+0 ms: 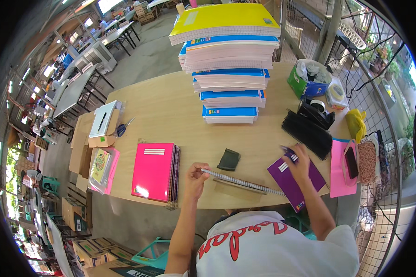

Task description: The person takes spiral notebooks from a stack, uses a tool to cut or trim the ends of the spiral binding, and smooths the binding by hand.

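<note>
With its fingers pinched, my left hand [197,179] grips one end of a long spiral binding coil [238,181]. The coil slants down to the right and meets the left edge of a purple notebook [295,179]. My right hand [299,162] is closed above the upper part of that notebook. A small dark tool [286,149] sticks out from its fingers; its kind is too small to tell. Behind the coil lies a dark green, flat piece [229,159]. A stack of pink spiral notebooks [153,171] sits left of my left hand.
Tall piles of blue-covered notebooks [230,94] topped by a yellow one [224,19] stand at the far side. Black coils [307,134], a tape dispenser [316,113] and a phone [351,162] lie right. Scissors [125,127] and a cardboard box [82,134] are left.
</note>
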The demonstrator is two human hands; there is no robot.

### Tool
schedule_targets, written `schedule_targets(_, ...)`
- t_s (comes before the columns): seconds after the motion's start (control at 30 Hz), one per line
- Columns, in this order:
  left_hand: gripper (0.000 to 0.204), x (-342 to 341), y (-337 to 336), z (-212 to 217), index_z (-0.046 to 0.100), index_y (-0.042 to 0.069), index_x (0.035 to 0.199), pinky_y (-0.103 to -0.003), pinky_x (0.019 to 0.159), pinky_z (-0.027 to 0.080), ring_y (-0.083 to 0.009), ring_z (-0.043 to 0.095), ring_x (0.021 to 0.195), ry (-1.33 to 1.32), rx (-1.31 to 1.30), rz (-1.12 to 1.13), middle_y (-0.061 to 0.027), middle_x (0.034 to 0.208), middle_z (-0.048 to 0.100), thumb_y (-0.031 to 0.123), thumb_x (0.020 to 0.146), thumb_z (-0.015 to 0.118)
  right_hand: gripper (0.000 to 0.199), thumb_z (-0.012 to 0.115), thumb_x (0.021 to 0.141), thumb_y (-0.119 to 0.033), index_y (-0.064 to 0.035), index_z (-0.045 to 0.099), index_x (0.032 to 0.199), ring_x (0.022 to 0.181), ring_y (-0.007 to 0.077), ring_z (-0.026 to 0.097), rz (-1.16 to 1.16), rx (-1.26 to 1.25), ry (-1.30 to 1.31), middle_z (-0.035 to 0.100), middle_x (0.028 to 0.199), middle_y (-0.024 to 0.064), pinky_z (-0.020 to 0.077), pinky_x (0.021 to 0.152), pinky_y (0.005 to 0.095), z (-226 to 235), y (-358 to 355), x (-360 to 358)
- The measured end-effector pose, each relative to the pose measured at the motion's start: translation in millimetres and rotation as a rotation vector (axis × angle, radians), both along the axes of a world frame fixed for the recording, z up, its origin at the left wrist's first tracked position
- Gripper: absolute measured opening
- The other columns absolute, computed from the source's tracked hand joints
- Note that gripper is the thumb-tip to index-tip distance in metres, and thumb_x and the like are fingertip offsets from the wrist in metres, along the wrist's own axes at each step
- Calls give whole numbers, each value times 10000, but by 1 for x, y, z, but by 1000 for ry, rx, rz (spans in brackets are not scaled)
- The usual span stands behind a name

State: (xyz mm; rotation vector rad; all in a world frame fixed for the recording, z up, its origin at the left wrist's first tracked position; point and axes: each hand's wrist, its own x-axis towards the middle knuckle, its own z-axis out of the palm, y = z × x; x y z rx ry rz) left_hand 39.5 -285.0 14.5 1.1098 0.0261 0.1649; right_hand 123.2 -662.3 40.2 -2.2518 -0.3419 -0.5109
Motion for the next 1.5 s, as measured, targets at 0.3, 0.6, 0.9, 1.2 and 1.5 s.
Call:
schedule_targets(0.3,490,6,-14,25,511,54,1224,-237,837,505,-115,636,959,32,-53,28,-57,1046,673,-18,806,757,154,674,788,-249,-130,673,886,976,199,578,921,-712,-722,608,889,10,405,966,402,149,194,30)
schedule_targets(0.6,615,5,-12,18,438,56,1296,-259,831,530,-121,657,915,31,-9,101,-75,970,695,-25,786,772,98,666,778,-259,-183,720,747,950,184,588,1083,-780,-776,648,896,-7,422,916,395,144,217,30)
schedule_targets(0.9,655,4,-20,18,424,44,1302,-260,789,537,-131,662,809,4,37,184,-71,838,684,-74,762,774,292,600,928,-296,-28,665,1024,822,364,648,819,-527,-203,681,887,136,505,734,458,97,173,24)
schedule_targets(1.2,545,-1,-54,113,607,196,1271,-413,956,462,-199,626,1046,-654,1681,23,-23,1041,646,215,757,791,269,588,977,-251,8,653,1006,639,94,558,394,494,665,607,720,26,448,588,249,97,90,45)
schedule_targets(1.5,282,-17,118,131,665,8,1212,-347,826,510,-253,670,885,165,987,990,-160,1037,718,117,974,558,237,615,962,-210,24,609,1002,734,263,556,-151,-14,286,583,822,144,458,695,360,-8,-60,29)
